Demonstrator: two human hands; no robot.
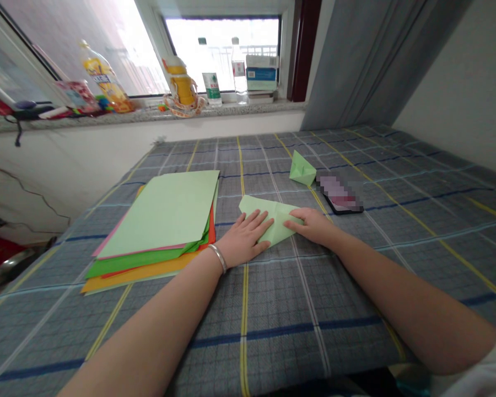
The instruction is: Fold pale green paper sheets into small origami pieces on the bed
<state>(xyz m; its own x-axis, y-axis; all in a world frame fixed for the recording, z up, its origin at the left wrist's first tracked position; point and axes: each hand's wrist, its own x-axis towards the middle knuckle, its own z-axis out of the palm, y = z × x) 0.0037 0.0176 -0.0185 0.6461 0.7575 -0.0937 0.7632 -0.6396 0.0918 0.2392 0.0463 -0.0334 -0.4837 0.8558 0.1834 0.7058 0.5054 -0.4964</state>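
A light green sheet of folded paper [278, 220] lies on the plaid cloth in front of me, its left end cut off at an angle and its lower edge coming to a blunt point. My left hand [248, 236], with a silver bangle at the wrist, rests flat on its left part with the fingers spread. At the right end, my right hand [312, 225] pinches the paper's edge between thumb and fingers. Beyond it stands a small folded green paper shape [301, 169], touched by neither hand.
A stack of coloured paper [161, 215] lies to the left, light green on top. A phone [339, 193] with a blurred screen lies at right. The plaid cloth [273, 309] covers the surface. Bottles, a yellow flask [182, 82] and boxes [262, 74] line the windowsill.
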